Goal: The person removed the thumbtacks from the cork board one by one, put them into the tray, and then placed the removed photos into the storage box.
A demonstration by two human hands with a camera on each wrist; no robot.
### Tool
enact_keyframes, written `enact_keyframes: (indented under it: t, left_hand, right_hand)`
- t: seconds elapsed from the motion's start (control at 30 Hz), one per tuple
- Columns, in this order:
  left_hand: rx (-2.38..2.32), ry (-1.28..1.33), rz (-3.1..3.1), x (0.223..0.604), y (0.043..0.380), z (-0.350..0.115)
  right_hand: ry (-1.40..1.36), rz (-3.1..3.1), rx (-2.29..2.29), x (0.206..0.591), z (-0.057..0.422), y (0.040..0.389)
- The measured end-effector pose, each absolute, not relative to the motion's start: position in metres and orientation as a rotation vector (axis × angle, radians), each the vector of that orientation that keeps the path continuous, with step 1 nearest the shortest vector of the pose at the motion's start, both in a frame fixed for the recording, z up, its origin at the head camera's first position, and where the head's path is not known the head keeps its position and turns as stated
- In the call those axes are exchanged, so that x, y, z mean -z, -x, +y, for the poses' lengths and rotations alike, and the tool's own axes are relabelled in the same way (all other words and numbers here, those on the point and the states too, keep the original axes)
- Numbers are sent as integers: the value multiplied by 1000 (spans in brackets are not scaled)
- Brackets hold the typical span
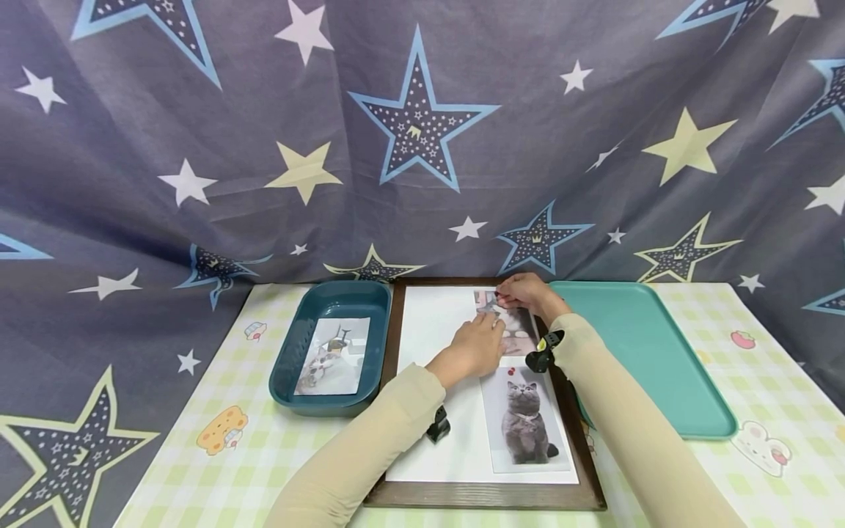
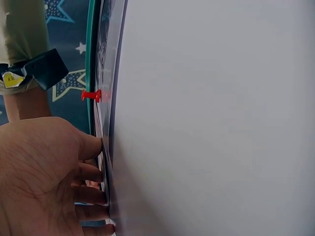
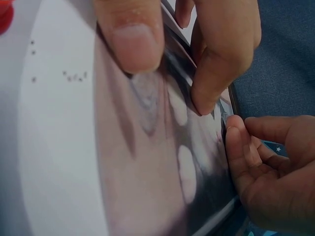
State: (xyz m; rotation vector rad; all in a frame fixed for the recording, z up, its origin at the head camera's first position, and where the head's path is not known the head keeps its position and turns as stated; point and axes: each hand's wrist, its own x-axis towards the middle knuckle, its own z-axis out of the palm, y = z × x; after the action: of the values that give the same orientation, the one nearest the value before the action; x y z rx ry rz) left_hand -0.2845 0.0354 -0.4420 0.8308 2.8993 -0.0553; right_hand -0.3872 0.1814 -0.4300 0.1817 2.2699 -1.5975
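A cat photo lies at the upper right of a white board framed in brown, directly under both hands. The left hand presses its fingertips on the photo, its grip released. At the photo's top edge, the right hand pinches thumb and finger together on a speck of red, probably a pin.

Below both hands, a second photo, of a seated grey cat, has a red tack near its top, so that one looks fastened. The upper photo seems midway, its pinning not visibly finished. Left of the left hand, a dark blue bin holds a third photo, which probably remains to be put up. Right of the right hand is a green tray. All rest on a checked table.
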Motion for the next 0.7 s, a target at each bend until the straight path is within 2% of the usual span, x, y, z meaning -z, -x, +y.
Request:
enact_keyframes:
  t: [0.7]
  left_hand:
    - [77,-839,2906,442,284,36]
  right_hand:
    - [-186,2285,1591,430,180,387]
